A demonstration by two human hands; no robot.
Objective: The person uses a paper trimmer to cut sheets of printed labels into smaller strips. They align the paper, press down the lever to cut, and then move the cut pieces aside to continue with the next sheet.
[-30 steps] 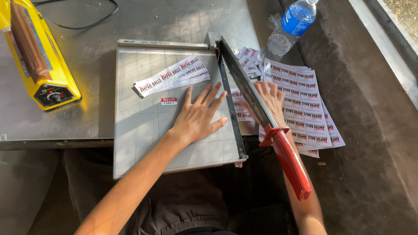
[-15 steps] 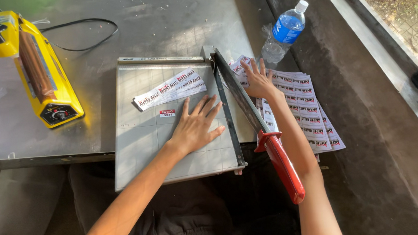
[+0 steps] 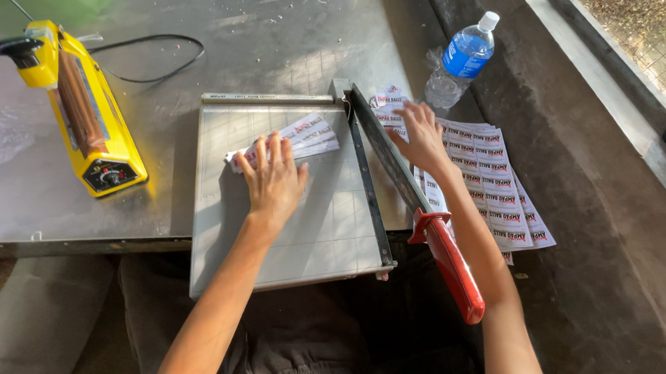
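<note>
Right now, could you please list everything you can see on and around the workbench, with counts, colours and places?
paper cutter: one, grey board with a blade arm raised, centre of the bench
cutter handle: one, red, at the near end of the blade arm
cut label strips: a small stack, white with red print, on the cutter board
printed label sheets: a stack, white with red print, right of the cutter
heat sealer: one, yellow, far left of the bench
cable: one, black, behind the sealer
water bottle: one, clear with blue label, far right
metal bench: one, grey
left hand: flat on the strips
right hand: fingers on the sheets
</note>
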